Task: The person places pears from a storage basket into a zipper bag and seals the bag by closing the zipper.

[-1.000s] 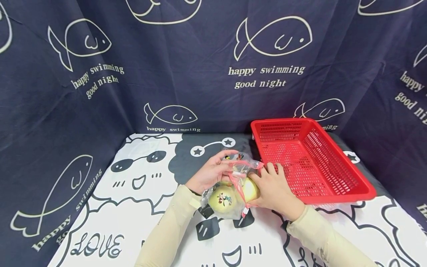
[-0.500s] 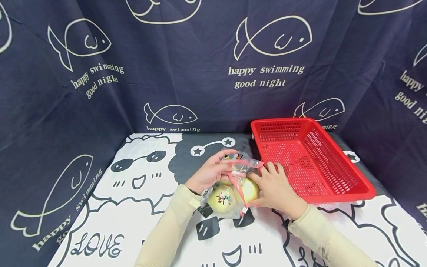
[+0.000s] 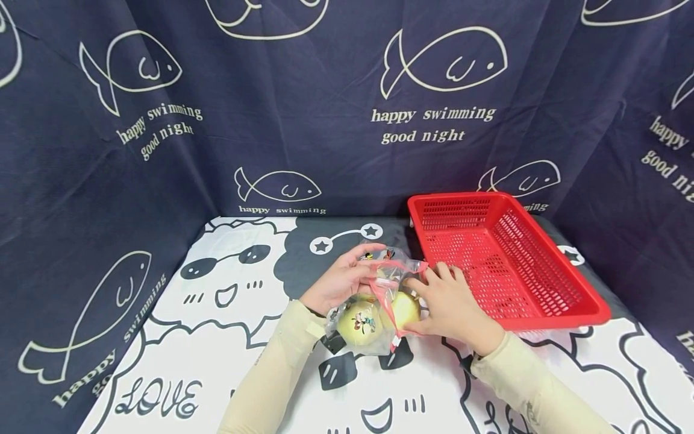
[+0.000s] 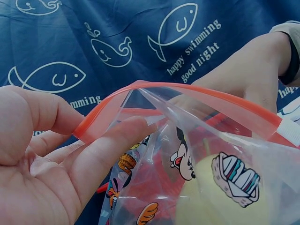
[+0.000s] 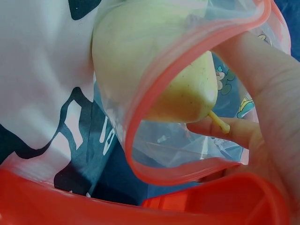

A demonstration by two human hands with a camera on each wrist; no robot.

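Navy fabric (image 3: pixel 325 120) printed with white fish is hanging behind and to both sides, while a cartoon tablecloth (image 3: pixel 217 349) is covering the surface. At the middle, the right pear (image 3: pixel 405 308) is sitting just inside the mouth of a clear bag (image 4: pixel 187 171), its stem (image 5: pixel 219 123) pointing out toward the opening. The left pear (image 3: pixel 360 328) is lying deeper, showing through the printed film; I cannot tell whether another is hiding behind it.

Around them, the bag's red rim (image 5: pixel 168 79) is standing widely parted. On its left side the left hand (image 3: pixel 343 278) is pinching the edge, thumb and fingers on either side of it. From the right, the right hand (image 3: pixel 452 310) is reaching into the mouth with thumb and fingers spread and bent, one finger lying beside the stem; whether it is gripping the pear I cannot tell. Cream sleeves (image 3: pixel 276 374) are covering both forearms. Farther right, a red basket (image 3: pixel 547 322) is resting just beyond the right hand.

Handling the pear at the bag's mouth seems to be the step in hand; the next move is calling for a steady left pinch and clearance between right fingers and rim.
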